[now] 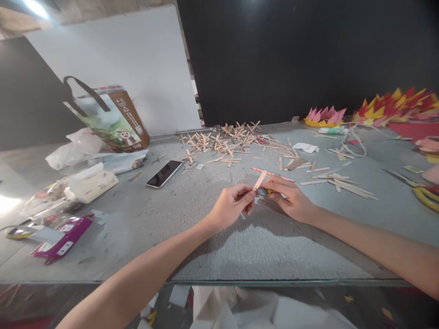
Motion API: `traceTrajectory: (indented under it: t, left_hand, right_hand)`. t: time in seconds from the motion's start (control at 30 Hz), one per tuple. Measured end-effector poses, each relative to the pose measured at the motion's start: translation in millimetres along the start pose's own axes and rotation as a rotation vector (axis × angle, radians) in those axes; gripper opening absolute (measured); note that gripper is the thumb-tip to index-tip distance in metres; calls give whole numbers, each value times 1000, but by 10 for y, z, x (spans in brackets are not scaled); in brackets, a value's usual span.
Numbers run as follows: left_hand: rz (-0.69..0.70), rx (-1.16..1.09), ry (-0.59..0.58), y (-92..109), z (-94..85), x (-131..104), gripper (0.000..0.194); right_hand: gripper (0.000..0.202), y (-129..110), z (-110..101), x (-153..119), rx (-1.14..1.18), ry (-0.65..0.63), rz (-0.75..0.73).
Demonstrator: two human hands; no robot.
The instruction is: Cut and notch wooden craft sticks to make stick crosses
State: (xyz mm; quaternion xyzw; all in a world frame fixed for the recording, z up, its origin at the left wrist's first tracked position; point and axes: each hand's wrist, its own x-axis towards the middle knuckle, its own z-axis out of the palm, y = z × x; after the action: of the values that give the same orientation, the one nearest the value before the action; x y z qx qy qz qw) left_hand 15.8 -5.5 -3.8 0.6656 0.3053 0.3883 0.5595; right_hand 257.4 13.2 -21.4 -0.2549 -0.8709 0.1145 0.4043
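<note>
1. Pinching a wooden stick (pixel 259 180) at its lower end, the left hand (pixel 232 206) is shown closed, thumb against fingertips, above the grey table (pixel 192 214).
2. The stick is held tilted, its free end raised towards the far side of the table.
3. The right hand (pixel 291 197) is closed on a small dark and yellow tool (pixel 264 192) (too hidden to be identified), which is set against the base of the stick, just beside the left fingertips.
4. A red-striped stick (pixel 274 173) is seen lying flat just behind both hands.
5. A heap of glued stick crosses (pixel 222 139) is spread near the far edge; loose sticks (pixel 338 183) lie to the right.
6. A phone (pixel 164 173) is placed face up left of the hands, well apart from them.
7. A bag (pixel 113 121) stands at the far left, with packets (pixel 61 237) nearer the front edge.
8. Red and yellow paper shapes (pixel 387 107) are ranged along the far right.
</note>
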Motion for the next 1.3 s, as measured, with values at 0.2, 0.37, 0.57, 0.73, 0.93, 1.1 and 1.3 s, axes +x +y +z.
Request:
traceTrajectory:
  t: [0.2,0.37,0.57,0.73,0.93,1.1,1.3]
  left_hand:
    - [-5,-7,-2,-1,0,-1,35]
    - [-12,-13,-8,-10,3,2,36]
    - [-30,30,-59,-55,-37,-4,40]
    - [-67,28,-135,-102,-105,4,43]
    - [-90,45,-151,-78,-146,13,45]
    - [-82,65,-156,-83,-153,10,44]
    - [-76,78,-155,-111,-155,15,44]
  right_hand:
    - [30,-29,-4,10,16,-5,9]
    - [28,-48,-10,25,18,-10,11]
    - [29,-54,-9,12,43,-38,9]
    - [38,-58,-6,9,14,-85,11]
    - [39,-37,-14,9,15,-126,36]
    - [41,-41,-17,12,26,-137,44]
    - [43,-3,6,-2,52,-136,30]
